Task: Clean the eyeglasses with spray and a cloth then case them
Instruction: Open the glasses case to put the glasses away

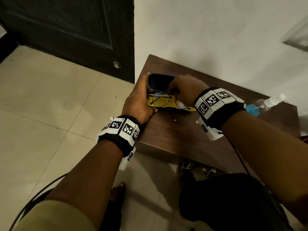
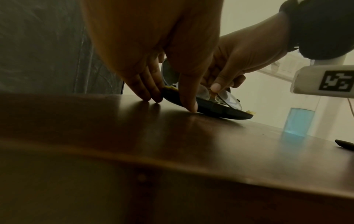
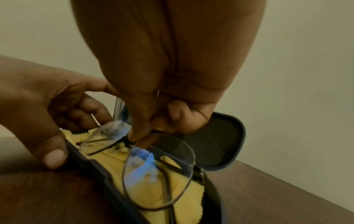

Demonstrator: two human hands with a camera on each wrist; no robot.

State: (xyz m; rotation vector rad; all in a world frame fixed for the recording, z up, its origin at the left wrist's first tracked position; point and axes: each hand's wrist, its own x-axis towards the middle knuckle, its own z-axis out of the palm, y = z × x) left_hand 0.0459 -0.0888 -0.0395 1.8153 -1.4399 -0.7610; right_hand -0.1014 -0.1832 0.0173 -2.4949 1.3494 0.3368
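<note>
A dark eyeglass case lies open on the brown table, with a yellow cloth in its base. My left hand grips the case's left end, thumb on the near rim, fingers behind. My right hand pinches the thin-rimmed eyeglasses at the bridge. They are folded and tilted, with one lens low over the cloth. The lid stands up behind them. In the left wrist view the glasses sit partly inside the case.
A clear spray bottle with blue liquid stands on the table's right side. A dark pen-like object lies near it. The table backs onto a pale wall. A dark door and tiled floor are to the left, and bare feet show below.
</note>
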